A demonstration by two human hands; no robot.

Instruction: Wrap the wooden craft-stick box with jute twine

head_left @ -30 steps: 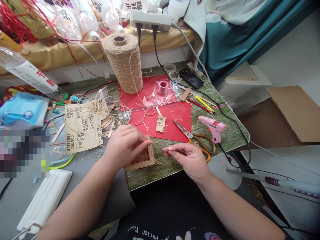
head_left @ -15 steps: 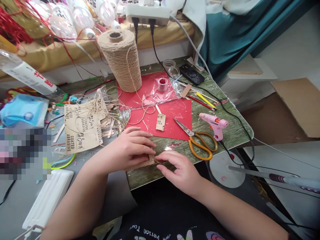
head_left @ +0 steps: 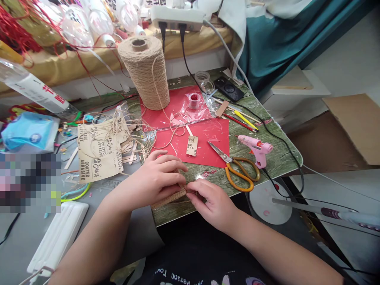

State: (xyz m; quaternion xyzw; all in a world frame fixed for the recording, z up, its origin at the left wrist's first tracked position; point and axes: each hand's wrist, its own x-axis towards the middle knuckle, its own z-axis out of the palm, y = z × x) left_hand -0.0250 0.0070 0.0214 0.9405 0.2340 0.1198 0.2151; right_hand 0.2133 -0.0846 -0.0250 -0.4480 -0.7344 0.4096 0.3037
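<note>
Near the front table edge lies a small flat piece wrapped in jute twine (head_left: 170, 199), mostly covered by my left hand (head_left: 162, 172), whose fingers are curled over and gripping it. At the piece's right corner, my right hand (head_left: 212, 202) pinches with thumb and forefinger; a thin strand of twine shows at the fingertips. Behind my hands stands a large cone of jute twine (head_left: 145, 75), with a loose strand trailing down over red sheets (head_left: 210, 138). To the right of my hands lie scissors (head_left: 234, 164) with orange handles, blades half apart.
A pink glue gun (head_left: 257, 150) and its black cord lie at the right. Sandpaper sheets (head_left: 99, 154), tangled twine and wooden sticks are on the left. A phone (head_left: 228, 88), pencils and a power strip (head_left: 178, 18) are farther back.
My right thumb and forefinger have closed together at the corner of the wrapped piece. The piece has tilted slightly under my left hand, showing more of its wound side.
</note>
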